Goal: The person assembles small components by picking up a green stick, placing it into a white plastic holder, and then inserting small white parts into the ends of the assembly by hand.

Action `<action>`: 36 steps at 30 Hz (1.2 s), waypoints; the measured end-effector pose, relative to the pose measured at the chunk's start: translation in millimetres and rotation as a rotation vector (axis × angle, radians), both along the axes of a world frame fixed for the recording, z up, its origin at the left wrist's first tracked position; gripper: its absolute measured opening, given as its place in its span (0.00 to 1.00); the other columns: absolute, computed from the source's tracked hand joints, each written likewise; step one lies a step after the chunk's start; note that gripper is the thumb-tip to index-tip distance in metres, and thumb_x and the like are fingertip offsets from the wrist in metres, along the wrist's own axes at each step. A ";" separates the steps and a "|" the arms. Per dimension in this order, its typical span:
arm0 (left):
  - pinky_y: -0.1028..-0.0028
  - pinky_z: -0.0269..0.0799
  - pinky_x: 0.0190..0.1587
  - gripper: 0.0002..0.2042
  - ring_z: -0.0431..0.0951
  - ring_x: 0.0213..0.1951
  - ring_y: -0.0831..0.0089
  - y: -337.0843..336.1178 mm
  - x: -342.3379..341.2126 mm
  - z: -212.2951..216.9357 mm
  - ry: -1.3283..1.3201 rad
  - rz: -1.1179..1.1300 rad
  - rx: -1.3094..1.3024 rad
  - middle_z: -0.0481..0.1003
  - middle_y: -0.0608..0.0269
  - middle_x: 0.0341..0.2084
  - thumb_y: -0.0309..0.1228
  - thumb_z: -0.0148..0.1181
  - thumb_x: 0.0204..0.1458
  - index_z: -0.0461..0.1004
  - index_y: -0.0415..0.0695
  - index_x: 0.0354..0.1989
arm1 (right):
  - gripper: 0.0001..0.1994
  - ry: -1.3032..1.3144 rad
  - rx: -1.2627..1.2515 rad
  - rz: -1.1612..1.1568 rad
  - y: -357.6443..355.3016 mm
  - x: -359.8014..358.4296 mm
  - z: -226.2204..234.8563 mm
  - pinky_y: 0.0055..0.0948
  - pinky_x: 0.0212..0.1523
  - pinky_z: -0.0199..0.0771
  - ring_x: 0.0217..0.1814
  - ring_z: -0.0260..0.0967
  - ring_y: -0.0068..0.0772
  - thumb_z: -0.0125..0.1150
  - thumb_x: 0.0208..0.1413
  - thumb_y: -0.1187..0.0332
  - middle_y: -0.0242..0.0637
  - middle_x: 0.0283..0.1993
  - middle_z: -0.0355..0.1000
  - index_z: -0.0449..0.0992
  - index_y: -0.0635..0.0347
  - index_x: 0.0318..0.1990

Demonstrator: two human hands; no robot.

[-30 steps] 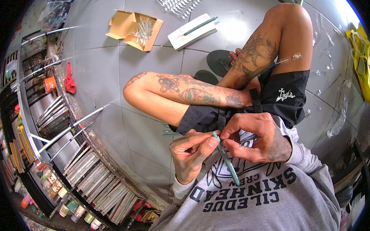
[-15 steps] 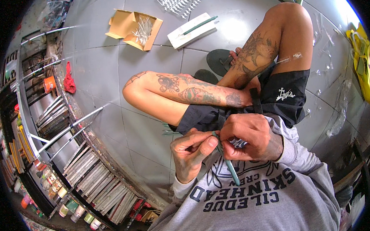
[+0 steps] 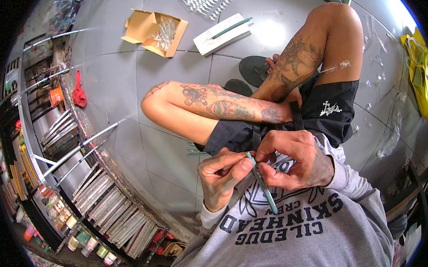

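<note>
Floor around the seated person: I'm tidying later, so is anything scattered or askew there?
Yes. Clear plastic wrappers lie strewn over the grey tiled floor at right, and the open brown cardboard box sits askew.

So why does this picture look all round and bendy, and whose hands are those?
The picture comes from a small camera worn on a person's head, looking down. Its very wide lens bends straight lines near the edge, so everything looks curved. The person sits on a grey tiled floor with bare tattooed legs folded. The left hand and the right hand belong to that person, and together they pinch a thin teal stick in front of a grey sweatshirt. On the floor farther off lie an open cardboard box, a flat white box with another teal stick on top, and a red cloth beside metal racks.
</note>
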State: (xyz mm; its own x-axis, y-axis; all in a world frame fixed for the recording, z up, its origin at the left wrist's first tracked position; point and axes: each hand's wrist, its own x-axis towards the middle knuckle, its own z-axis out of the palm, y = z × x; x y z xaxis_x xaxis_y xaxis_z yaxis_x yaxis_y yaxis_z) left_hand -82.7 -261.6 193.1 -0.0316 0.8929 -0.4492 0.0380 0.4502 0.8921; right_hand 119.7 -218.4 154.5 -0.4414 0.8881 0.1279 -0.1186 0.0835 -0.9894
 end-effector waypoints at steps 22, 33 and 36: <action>0.80 0.49 0.28 0.09 0.57 0.25 0.86 -4.6 -0.4 -3.2 -0.068 0.044 -0.012 0.70 0.75 0.21 0.25 0.72 0.51 0.85 0.36 0.40 | 0.07 0.019 0.226 -0.048 5.2 -11.8 -7.9 0.38 0.26 0.68 0.25 0.69 0.41 0.64 0.41 0.80 0.36 0.26 0.67 0.76 0.60 0.30; 0.81 0.49 0.28 0.08 0.57 0.25 0.88 -6.3 -0.1 -6.7 -0.109 0.067 -0.029 0.71 0.75 0.22 0.24 0.71 0.53 0.85 0.36 0.41 | 0.06 0.120 0.262 -0.013 6.1 -14.4 -13.0 0.36 0.25 0.66 0.26 0.69 0.38 0.62 0.40 0.81 0.34 0.26 0.68 0.74 0.60 0.26; 0.81 0.49 0.28 0.09 0.58 0.25 0.88 -5.2 -0.6 -5.0 -0.095 0.073 -0.055 0.71 0.74 0.21 0.25 0.71 0.53 0.85 0.36 0.41 | 0.05 0.122 0.270 -0.019 3.1 -16.2 -12.9 0.36 0.26 0.68 0.27 0.70 0.39 0.63 0.42 0.80 0.35 0.27 0.69 0.74 0.61 0.28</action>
